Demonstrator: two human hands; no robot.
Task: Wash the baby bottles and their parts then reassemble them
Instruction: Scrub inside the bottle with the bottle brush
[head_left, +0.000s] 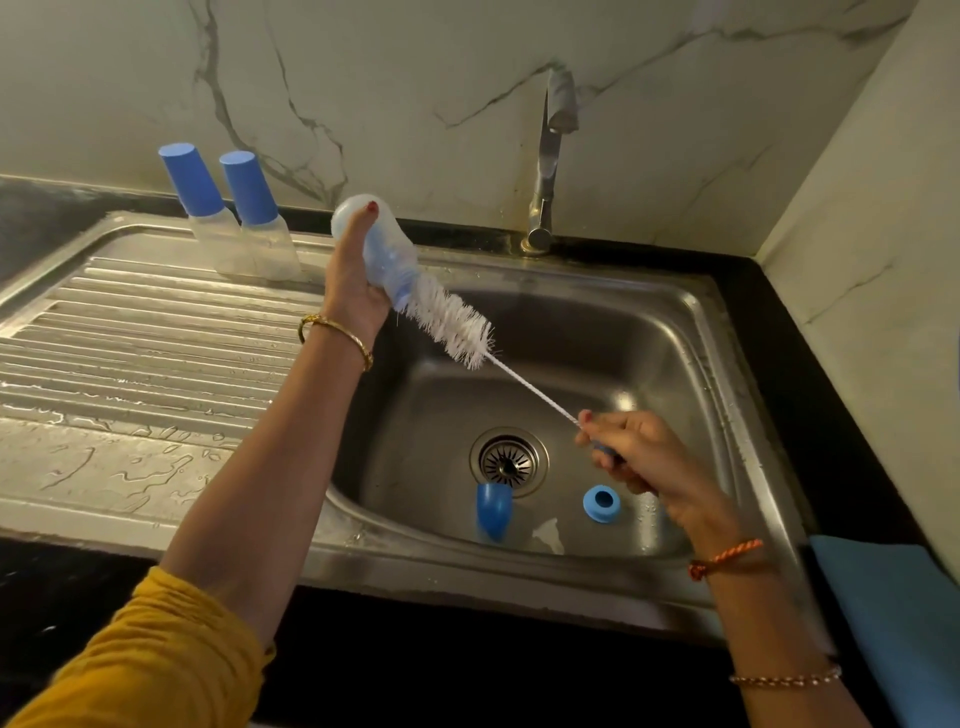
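Bottle (375, 244): gripped in my left hand (358, 291) above the sink (691, 332), mouth tilted down.
Brush (452, 322): bristles mostly outside the neck; my right hand (636, 452) pinches its handle.
Technique: I'd push fully in, twisting.

A single head-worn wide-angle view looks forward and steeply down, close over the sink (597, 332); the tap (545, 171) stands at 12 o'clock, the drainboard (145, 332) at 9 o'clock.
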